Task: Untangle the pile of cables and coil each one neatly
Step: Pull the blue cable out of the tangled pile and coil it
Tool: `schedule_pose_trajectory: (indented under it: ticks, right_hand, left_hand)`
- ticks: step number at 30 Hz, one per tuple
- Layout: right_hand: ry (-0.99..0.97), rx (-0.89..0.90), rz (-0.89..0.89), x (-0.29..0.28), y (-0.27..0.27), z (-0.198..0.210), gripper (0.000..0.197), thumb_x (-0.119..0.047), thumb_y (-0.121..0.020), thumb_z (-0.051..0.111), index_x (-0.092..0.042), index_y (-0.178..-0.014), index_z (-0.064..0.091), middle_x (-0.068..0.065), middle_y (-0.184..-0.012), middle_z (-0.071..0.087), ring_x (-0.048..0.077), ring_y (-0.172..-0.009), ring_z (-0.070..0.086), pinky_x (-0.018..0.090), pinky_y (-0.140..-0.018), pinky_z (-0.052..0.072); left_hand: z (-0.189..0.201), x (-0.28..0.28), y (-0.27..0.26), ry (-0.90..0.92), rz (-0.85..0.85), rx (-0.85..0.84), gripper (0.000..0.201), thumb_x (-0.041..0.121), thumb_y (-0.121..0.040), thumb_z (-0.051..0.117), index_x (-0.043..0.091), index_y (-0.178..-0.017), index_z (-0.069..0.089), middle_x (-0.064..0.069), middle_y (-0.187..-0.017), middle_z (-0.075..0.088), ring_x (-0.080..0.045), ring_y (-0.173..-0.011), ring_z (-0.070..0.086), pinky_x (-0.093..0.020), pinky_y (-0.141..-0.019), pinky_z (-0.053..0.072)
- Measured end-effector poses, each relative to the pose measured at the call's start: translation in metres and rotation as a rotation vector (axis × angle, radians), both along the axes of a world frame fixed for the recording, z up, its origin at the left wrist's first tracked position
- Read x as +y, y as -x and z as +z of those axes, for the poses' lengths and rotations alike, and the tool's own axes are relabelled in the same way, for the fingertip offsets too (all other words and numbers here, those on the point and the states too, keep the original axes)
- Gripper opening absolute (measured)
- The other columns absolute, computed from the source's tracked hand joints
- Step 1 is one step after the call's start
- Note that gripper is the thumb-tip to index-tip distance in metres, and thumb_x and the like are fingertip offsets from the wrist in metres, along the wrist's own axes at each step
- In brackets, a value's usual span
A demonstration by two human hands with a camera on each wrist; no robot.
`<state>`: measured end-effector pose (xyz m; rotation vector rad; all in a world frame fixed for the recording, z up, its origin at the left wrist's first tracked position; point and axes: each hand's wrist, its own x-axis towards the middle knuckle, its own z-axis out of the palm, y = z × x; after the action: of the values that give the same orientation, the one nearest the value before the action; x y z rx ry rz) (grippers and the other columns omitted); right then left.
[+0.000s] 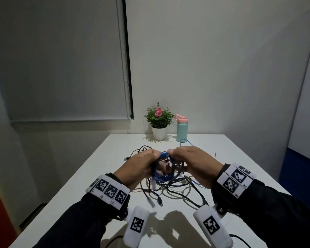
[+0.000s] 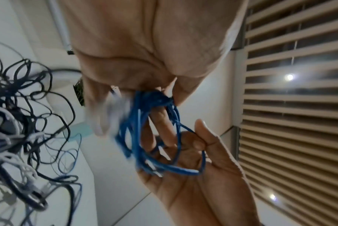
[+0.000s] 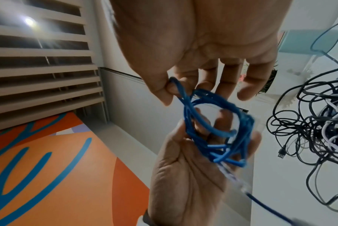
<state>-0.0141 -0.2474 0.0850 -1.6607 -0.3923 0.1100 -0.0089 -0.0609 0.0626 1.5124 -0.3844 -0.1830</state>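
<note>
Above the white table [image 1: 115, 221] I hold a small coil of blue cable [image 1: 162, 169] between both hands. My left hand [image 1: 143, 165] carries the coil, with its fingers curled through the loops [image 3: 189, 122]. With thumb and forefinger, my right hand [image 1: 191, 161] pinches one blue strand at the top of the coil [image 3: 175, 90]. A clear plug and a blue tail trail from the coil [image 3: 239, 183]. Under my hands lies the tangled pile of black, white and grey cables [image 1: 172, 187]. A thin blue loop [image 1: 184, 141] rises behind my right hand.
A potted plant [image 1: 159, 120] and a teal bottle with a pink lid [image 1: 182, 128] stand at the table's far edge by the wall. Loose cable ends and a USB plug [image 1: 126, 158] stick out of the pile to the left.
</note>
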Motion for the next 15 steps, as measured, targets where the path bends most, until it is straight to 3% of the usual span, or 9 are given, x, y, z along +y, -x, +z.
schedule_pose_trajectory:
  ticks: [2, 3, 7, 9, 11, 13, 15]
  right_hand:
    - [-0.016, 0.005, 0.048, -0.001, 0.000, -0.001, 0.024, -0.025, -0.098, 0.057, -0.003, -0.091, 0.065, 0.008, -0.080, 0.064, 0.013, -0.071, 0.061, 0.021, -0.064, 0.053]
    - [-0.011, -0.001, 0.067, -0.001, 0.001, -0.002, 0.025, -0.025, -0.098, 0.057, -0.004, -0.088, 0.064, 0.005, -0.076, 0.064, 0.010, -0.067, 0.061, 0.018, -0.062, 0.052]
    - [0.110, -0.098, 0.081, -0.002, 0.001, -0.001, 0.026, -0.029, -0.098, 0.057, -0.010, -0.080, 0.061, -0.004, -0.070, 0.063, 0.008, -0.065, 0.055, 0.015, -0.063, 0.045]
    - [0.206, -0.183, 0.093, -0.002, 0.001, 0.001, 0.026, -0.028, -0.098, 0.057, -0.009, -0.082, 0.064, 0.000, -0.077, 0.065, 0.013, -0.073, 0.059, 0.021, -0.071, 0.048]
    - [0.371, -0.299, 0.074, -0.004, 0.001, 0.002, 0.026, -0.032, -0.098, 0.057, -0.012, -0.083, 0.065, 0.007, -0.092, 0.063, 0.023, -0.087, 0.061, 0.037, -0.086, 0.048]
    - [0.464, -0.359, 0.083, -0.006, 0.002, 0.004, 0.023, -0.035, -0.097, 0.058, -0.018, -0.083, 0.066, 0.006, -0.100, 0.059, 0.020, -0.092, 0.061, 0.041, -0.091, 0.048]
    - [0.469, -0.365, 0.099, -0.007, 0.003, 0.005, 0.021, -0.034, -0.096, 0.059, -0.017, -0.086, 0.067, 0.008, -0.103, 0.059, 0.019, -0.096, 0.061, 0.042, -0.093, 0.048]
  left_hand:
    - [-0.001, 0.003, 0.000, -0.130, -0.023, -0.039, 0.023, 0.014, -0.107, 0.035, 0.001, -0.107, 0.053, -0.008, -0.081, 0.068, -0.022, -0.080, 0.065, -0.052, -0.092, 0.047]
    - [0.000, 0.005, 0.000, -0.147, -0.044, -0.019, 0.021, 0.011, -0.107, 0.034, 0.001, -0.108, 0.053, -0.009, -0.083, 0.068, -0.022, -0.082, 0.066, -0.052, -0.095, 0.047]
    - [0.004, 0.005, 0.000, -0.132, -0.089, 0.117, 0.020, 0.002, -0.099, 0.038, 0.005, -0.105, 0.057, -0.011, -0.087, 0.069, -0.023, -0.084, 0.067, -0.037, -0.079, 0.054]
    - [0.007, 0.003, -0.001, -0.132, -0.080, 0.166, 0.021, 0.005, -0.086, 0.049, 0.004, -0.103, 0.060, -0.010, -0.082, 0.070, -0.025, -0.085, 0.069, -0.037, -0.080, 0.051]
    - [0.010, 0.001, -0.001, -0.118, -0.116, 0.249, 0.028, 0.017, -0.077, 0.054, 0.005, -0.101, 0.060, -0.010, -0.079, 0.066, -0.026, -0.081, 0.068, -0.039, -0.085, 0.046]
    - [0.011, 0.002, -0.001, -0.103, -0.163, 0.308, 0.023, 0.031, -0.093, 0.053, 0.011, -0.097, 0.062, -0.005, -0.073, 0.058, -0.021, -0.072, 0.064, -0.041, -0.088, 0.043]
    - [0.008, 0.006, -0.003, -0.096, -0.153, 0.296, 0.029, 0.037, -0.103, 0.049, 0.014, -0.091, 0.062, -0.001, -0.067, 0.053, -0.017, -0.067, 0.062, -0.038, -0.084, 0.044]
